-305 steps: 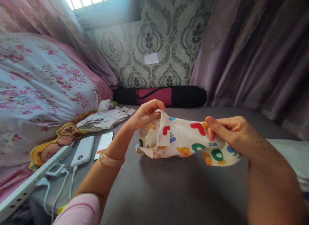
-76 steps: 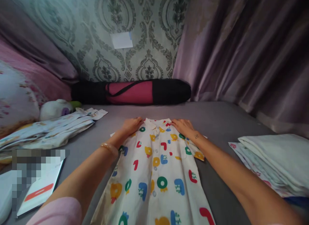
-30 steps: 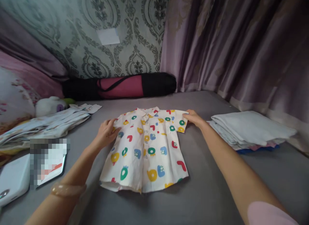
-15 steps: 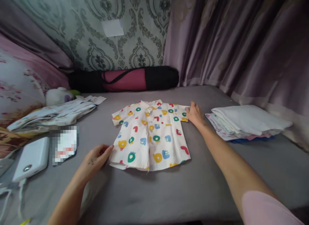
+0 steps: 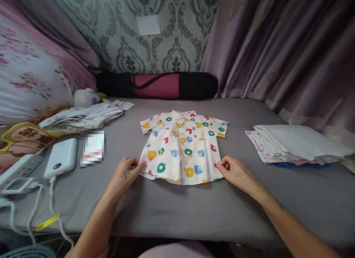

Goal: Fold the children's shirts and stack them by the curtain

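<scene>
A small white short-sleeved shirt (image 5: 181, 150) with a collar and colourful printed shapes lies spread flat, front up, its hem towards me. My left hand (image 5: 129, 172) pinches the shirt's lower left edge between thumb and curled fingers. At the lower right edge, near the hem, my right hand (image 5: 233, 171) grips the fabric in the same way. Both sleeves lie stretched out to the sides.
Folded clothes (image 5: 302, 143) are stacked at the right. On the left lie crumpled garments (image 5: 85, 115), a white power bank (image 5: 61, 158) with cables, a power strip (image 5: 20, 169) and a blurred packet (image 5: 93, 149). A black and red long bag (image 5: 155, 85) lies along the wall.
My right hand has moved from the right sleeve down to the lower right edge of the shirt. My left hand stays at the lower left edge. The camera view has shifted left.
</scene>
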`<state>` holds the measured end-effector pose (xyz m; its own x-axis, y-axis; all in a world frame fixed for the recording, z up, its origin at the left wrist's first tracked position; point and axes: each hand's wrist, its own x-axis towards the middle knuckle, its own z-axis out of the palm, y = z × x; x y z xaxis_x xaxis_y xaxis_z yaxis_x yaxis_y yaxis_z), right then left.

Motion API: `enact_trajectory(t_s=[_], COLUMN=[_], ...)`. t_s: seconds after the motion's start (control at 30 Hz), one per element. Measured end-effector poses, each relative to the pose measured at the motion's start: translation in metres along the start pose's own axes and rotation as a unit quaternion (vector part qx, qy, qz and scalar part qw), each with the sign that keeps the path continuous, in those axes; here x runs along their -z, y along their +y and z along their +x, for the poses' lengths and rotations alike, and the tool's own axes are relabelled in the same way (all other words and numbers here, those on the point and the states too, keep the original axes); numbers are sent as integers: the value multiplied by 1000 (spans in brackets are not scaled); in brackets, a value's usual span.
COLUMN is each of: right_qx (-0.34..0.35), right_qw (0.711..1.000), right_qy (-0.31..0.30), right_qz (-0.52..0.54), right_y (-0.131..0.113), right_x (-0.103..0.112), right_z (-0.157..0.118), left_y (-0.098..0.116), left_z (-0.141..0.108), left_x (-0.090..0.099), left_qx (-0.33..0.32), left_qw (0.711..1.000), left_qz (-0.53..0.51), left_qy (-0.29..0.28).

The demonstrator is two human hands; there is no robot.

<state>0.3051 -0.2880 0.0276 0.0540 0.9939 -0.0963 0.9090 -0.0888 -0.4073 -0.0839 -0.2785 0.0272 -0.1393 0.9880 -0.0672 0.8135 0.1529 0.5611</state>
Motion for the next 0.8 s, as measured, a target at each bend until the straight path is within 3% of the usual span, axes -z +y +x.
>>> enact_trajectory(t_s=[0.1, 0.23, 0.37, 0.6, 0.8], right_qx=[17, -20, -53, 12, -50], right_qw=[1000, 999, 998, 1000, 996], right_qy=[21, 41, 11, 12, 58], right_qz=[-15, 13, 18, -12, -50], right_y=[-7, -8, -7, -14, -15], right_x=[-2, -3, -2, 1, 4], right_z=[-6, -6, 0, -2, -4], left_y=[0, -4, -4, 3, -8], left_z=[-2, 0, 2, -1, 1], left_x=[2, 2, 2, 7, 8], left_qx=[11, 14, 23, 22, 17], left_qw=[999, 994, 990, 989, 997], left_qz=[-46, -108, -139, -140, -79], left_qy=[-8, 3, 16, -42, -18])
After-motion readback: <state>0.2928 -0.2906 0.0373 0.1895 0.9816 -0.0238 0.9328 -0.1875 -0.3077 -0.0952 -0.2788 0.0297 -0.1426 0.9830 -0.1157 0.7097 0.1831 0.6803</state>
